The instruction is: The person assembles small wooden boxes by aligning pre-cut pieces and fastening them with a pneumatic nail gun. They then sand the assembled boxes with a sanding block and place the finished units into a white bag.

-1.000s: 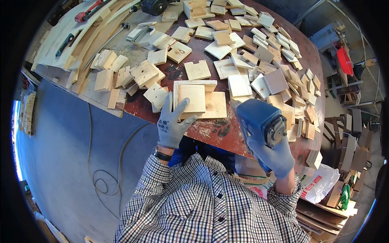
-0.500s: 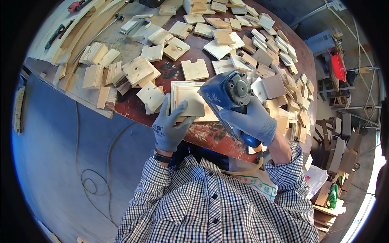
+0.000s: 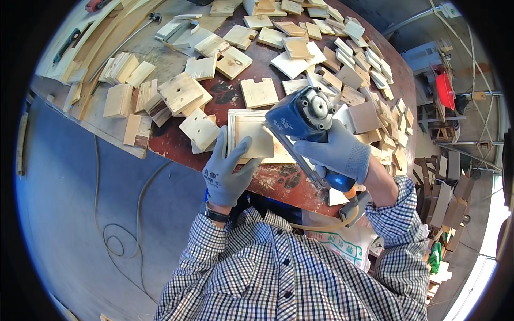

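Observation:
My gloved right hand (image 3: 342, 152) is wrapped round the grip of a blue pneumatic nail gun (image 3: 292, 117), tilted with its nose against or just above the right side of a small wooden panel (image 3: 256, 140). The exact contact is hidden. An air hose (image 3: 350, 214) leaves the handle's orange fitting. My gloved left hand (image 3: 229, 172) steadies the panel at its left and near edge, thumb on top and fingers along the side. Beneath the panel lie layered wooden pieces with raised strips along the left and far edges. A notched wooden block (image 3: 259, 93) lies just beyond.
Many loose wooden blocks (image 3: 297, 48) cover the far and right parts of the red-brown table (image 3: 284, 179). At the far left lie a hammer (image 3: 154, 17) and long boards. A hose (image 3: 140, 214) coils on the floor, and a red basin (image 3: 444, 91) stands off to the right.
The nail gun has shifted slightly right and its head has tipped up a little. My left hand stays on the panel. The view has moved slightly.

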Demonstrator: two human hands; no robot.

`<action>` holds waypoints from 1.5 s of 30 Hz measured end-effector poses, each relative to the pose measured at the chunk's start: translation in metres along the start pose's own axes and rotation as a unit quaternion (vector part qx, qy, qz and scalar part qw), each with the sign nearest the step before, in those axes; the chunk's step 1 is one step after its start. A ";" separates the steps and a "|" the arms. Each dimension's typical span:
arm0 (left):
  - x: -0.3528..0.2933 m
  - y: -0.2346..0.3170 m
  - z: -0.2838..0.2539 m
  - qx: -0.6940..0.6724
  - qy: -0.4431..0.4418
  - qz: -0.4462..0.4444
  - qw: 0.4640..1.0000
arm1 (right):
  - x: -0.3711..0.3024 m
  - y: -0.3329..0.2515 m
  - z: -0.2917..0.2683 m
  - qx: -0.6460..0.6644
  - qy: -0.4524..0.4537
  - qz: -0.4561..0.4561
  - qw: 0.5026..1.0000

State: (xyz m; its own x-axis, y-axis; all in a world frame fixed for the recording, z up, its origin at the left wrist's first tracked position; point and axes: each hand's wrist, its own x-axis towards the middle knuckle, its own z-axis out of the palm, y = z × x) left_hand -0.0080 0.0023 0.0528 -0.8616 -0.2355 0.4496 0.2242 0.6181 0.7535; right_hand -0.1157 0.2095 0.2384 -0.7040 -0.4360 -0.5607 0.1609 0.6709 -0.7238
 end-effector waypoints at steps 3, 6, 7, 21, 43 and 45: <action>-0.001 -0.002 0.002 -0.012 0.004 0.002 1.000 | 0.001 -0.011 -0.003 -0.025 0.002 0.013 1.000; -0.003 -0.001 0.002 -0.017 0.003 -0.007 1.000 | 0.003 -0.016 -0.004 -0.023 -0.007 0.046 0.999; -0.003 0.000 0.002 -0.018 0.004 -0.010 1.000 | 0.003 -0.016 -0.004 -0.023 -0.007 0.051 0.998; 0.000 0.006 -0.003 -0.049 -0.019 -0.056 0.997 | 0.008 -0.020 -0.010 -0.046 -0.027 0.068 0.996; -0.003 0.008 -0.002 -0.015 0.003 -0.023 1.000 | 0.001 -0.006 0.000 -0.062 0.034 0.023 0.997; -0.002 0.004 0.001 -0.012 0.013 -0.012 1.000 | -0.004 -0.016 0.002 -0.032 0.032 0.079 0.996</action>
State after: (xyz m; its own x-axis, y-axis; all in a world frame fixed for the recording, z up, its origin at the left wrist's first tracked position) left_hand -0.0062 0.0058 0.0544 -0.8553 -0.2697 0.4424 0.2138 0.5939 0.7756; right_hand -0.1140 0.1988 0.2511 -0.7157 -0.2843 -0.6379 0.2306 0.7660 -0.6001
